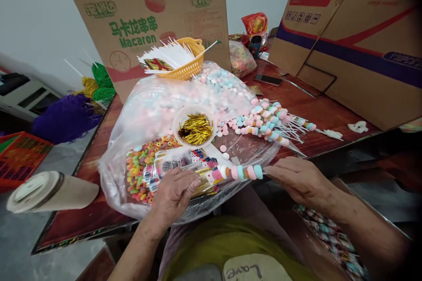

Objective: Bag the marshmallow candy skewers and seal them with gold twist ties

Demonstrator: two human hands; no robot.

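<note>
At the near edge of the dark red worktop (79, 224), the right hand (296, 178) was closed on the stick end of a skewer of pink, white and blue marshmallows (242, 172), probably to spare the soft pieces from pressure. The left hand (176, 193) lay curled over printed clear bags (178, 160), apparently steadying them; whether it gripped one could not be told. A round translucent tub (215, 128) of gold foil strips (197, 129) stood just beyond, within easy reach. A pile of similar skewers (270, 118) lay toward the right edge.
</note>
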